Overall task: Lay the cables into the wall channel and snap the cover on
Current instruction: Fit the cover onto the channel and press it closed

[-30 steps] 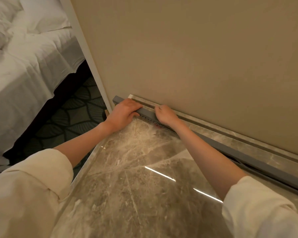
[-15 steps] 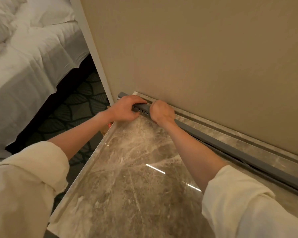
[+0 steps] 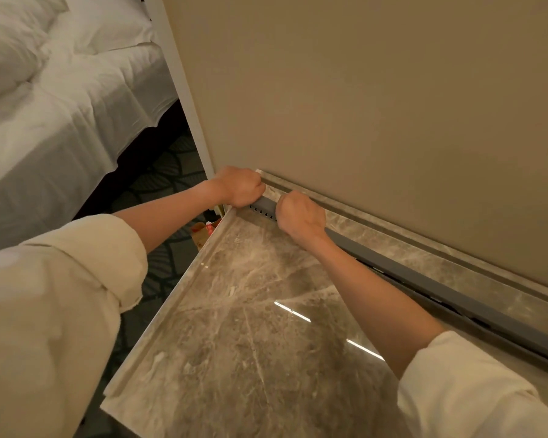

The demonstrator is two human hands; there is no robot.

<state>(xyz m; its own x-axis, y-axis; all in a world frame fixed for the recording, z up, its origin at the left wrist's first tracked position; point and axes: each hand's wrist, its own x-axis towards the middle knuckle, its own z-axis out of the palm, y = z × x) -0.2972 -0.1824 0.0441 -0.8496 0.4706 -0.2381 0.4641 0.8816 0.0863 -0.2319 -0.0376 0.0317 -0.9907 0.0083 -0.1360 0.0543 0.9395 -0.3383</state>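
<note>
A long grey cable channel with its cover (image 3: 431,284) runs along the foot of the beige wall, on the back of a marble top (image 3: 250,327). My left hand (image 3: 239,186) is fisted over the channel's left end, hiding it. My right hand (image 3: 299,213) is curled around the channel just to the right. Between the two hands a short grey piece with small slots (image 3: 263,207) shows. Dark cable (image 3: 437,300) peeks out under the cover's front edge further right.
A marble ledge (image 3: 424,245) lies between channel and wall. A bed with white sheets (image 3: 60,115) stands at left, patterned carpet (image 3: 168,172) below it. A small red and tan packet (image 3: 203,230) lies on the floor by the marble top's left edge.
Both hands have slid left along the channel to its left end and closed from flat pressing fingers into fists. The view has shifted slightly.
</note>
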